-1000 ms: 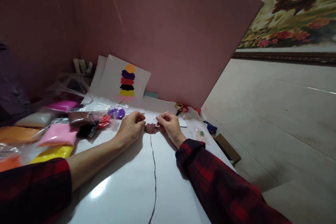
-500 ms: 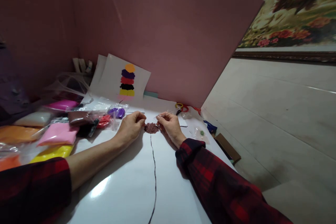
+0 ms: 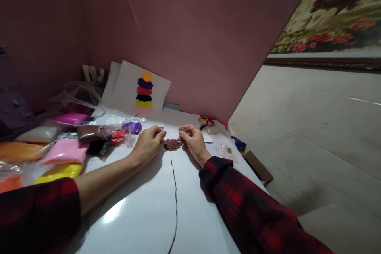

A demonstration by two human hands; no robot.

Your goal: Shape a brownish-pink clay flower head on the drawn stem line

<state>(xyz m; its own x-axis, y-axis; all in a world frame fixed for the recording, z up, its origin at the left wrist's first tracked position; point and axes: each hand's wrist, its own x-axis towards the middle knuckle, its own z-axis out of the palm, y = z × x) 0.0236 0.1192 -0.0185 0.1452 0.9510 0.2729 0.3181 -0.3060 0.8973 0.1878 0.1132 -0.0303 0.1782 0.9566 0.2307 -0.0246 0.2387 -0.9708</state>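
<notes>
A brown, ridged lump of modelling clay [image 3: 172, 145] sits on the white sheet [image 3: 143, 206], with a dark wavy line [image 3: 175, 194] running from it toward me. At the clay's left edge is my left hand [image 3: 150, 143], its thumb and fingers pinched together; whatever they may hold is too small to see. My right hand [image 3: 193, 143] is closed around a thin, clear stick-like tool [image 3: 198, 126], just right of the clay. The tool's tip points left, above the clay.
Bags of coloured clay, one pink [image 3: 66, 151] and one yellow [image 3: 59, 173], crowd the left side. A card with stacked coloured patches [image 3: 125, 87] leans at the back. Scissors [image 3: 206, 122] lie behind my right hand, and a small clear bag [image 3: 228, 151] lies to its right.
The clear tool in my right hand has tilted, and its back end now shows more above the hand. My left hand has barely moved; the clay stays in place.
</notes>
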